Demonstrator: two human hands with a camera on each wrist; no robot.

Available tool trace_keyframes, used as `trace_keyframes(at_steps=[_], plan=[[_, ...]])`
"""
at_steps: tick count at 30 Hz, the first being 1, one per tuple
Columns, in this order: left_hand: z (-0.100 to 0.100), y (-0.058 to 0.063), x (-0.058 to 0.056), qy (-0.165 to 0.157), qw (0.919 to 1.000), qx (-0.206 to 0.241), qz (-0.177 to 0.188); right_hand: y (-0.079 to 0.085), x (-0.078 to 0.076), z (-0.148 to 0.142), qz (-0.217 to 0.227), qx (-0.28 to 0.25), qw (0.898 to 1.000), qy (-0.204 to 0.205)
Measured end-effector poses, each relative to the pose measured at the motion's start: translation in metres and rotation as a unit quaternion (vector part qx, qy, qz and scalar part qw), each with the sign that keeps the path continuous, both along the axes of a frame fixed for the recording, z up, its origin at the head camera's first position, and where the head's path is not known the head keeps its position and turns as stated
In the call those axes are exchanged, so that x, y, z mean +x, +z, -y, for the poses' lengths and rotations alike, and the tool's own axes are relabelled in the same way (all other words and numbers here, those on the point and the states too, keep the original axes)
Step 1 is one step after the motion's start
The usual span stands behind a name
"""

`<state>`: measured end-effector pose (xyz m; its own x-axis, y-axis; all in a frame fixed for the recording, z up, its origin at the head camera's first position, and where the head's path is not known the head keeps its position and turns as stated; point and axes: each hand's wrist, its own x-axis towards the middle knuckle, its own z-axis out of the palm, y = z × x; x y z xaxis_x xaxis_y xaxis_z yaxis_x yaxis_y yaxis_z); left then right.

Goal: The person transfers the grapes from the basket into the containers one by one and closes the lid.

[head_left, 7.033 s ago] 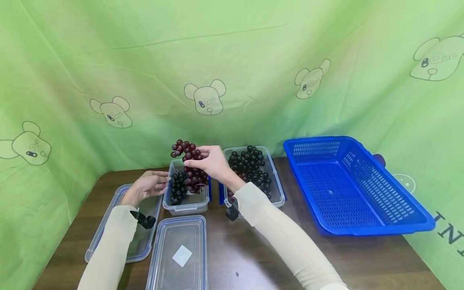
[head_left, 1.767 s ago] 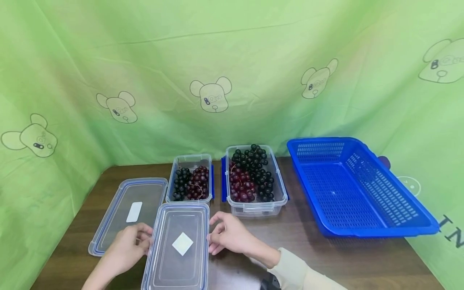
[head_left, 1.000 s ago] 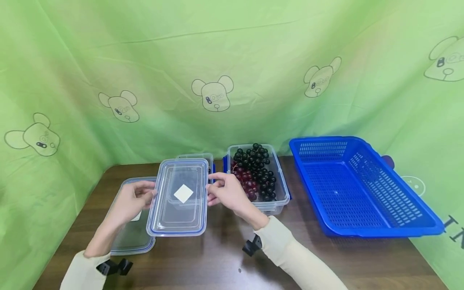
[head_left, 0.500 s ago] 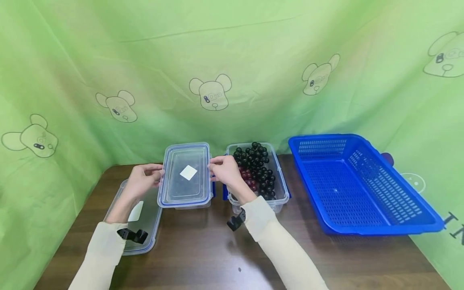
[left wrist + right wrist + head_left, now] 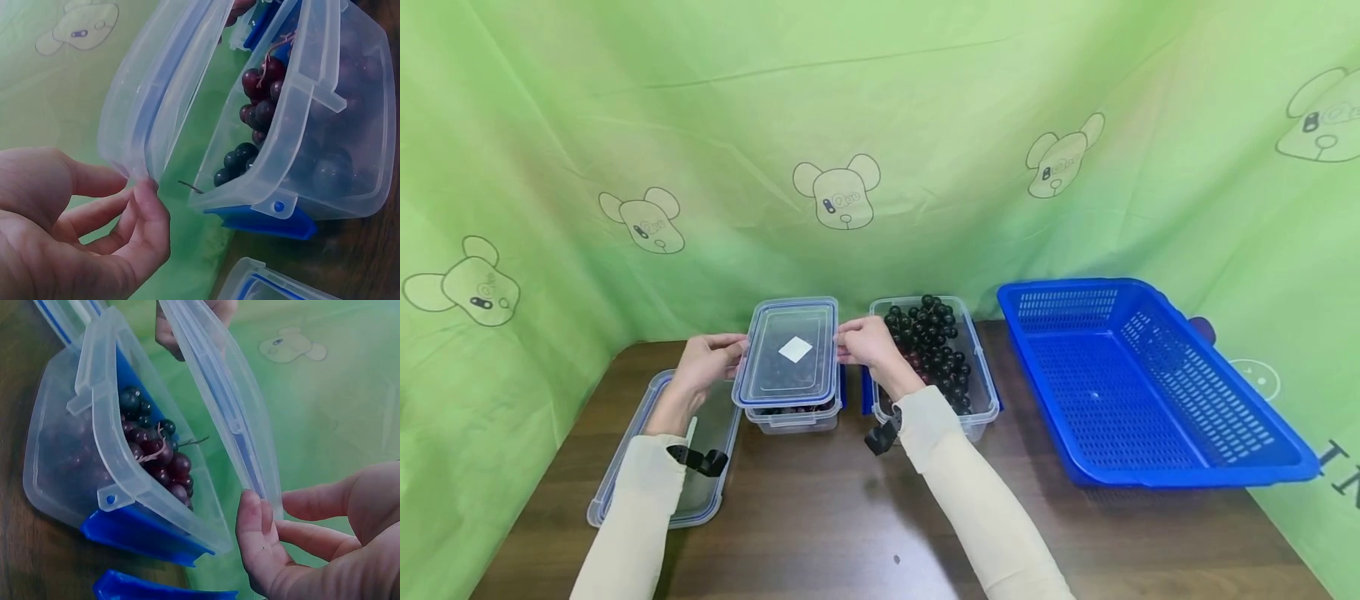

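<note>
A clear lid with a blue seal and a white label is held over the left clear container. My left hand pinches the lid's left edge, and my right hand pinches its right edge. Both wrist views show a gap between lid and container rim. Dark red grapes and black grapes lie inside that container. Its blue side latches hang down. Beside it, the right container is uncovered and has black grapes in it, with red ones partly hidden behind my right wrist.
A second clear lid lies on the wooden table under my left forearm. On the right stands a blue perforated basket. Green printed cloth hangs behind.
Both hands, earlier handling red grapes at the containers, took the labelled lid from the table's front. They lifted it away from me, over the left container, then shifted it slightly right.
</note>
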<state>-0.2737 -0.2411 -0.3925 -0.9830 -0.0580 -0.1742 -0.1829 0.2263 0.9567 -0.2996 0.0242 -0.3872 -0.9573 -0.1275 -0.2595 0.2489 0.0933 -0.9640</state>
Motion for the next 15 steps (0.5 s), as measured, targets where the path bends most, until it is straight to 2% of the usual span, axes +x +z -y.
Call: trace_keyframes(at_steps=[6,15], plan=[[0.0029,-0.0058,-0.0018,0.005,0.9999,0.007,0.01,-0.0013,-0.0035,0.003,0.011,0.005,1.0,0.019],[0.0044,-0.0056,-0.0042,0.012,0.9998,0.004,0.012,-0.0014,-0.0081,0.0018,-0.005,0.007,1.0,0.01]])
